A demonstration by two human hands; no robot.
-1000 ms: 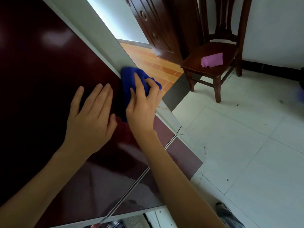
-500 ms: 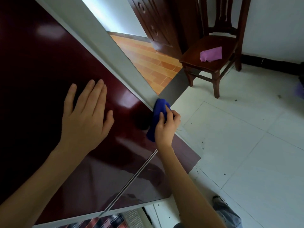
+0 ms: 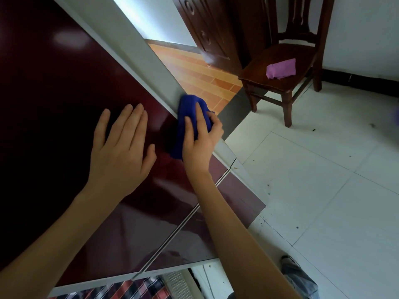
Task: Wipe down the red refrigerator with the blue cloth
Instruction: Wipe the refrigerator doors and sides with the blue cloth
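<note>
Head view only. Fridge [image 3: 64,104]: glossy dark red door face, grey trim [image 3: 133,48] along its far edge, a seam [image 3: 190,212] between upper and lower doors. Cloth [image 3: 190,111]: blue, bunched, pressed on the red face right at the trim. Right hand [image 3: 200,141] grasps it, two fingers laid over the top, thumb and the rest curled round the wad. Left hand [image 3: 121,152]: fingers straight and released, palm flat on the door just beside the cloth, holding nothing. Risks, judged: the wad is at the door's edge, so a stroke carried further could run off the trim and lose contact; bunched as it is, only a narrow strip gets wiped and patches may be missed; the bare palm is likely to print the gloss. Chair [image 3: 287,100] with pink rag [image 3: 280,69] stands well apart.
</note>
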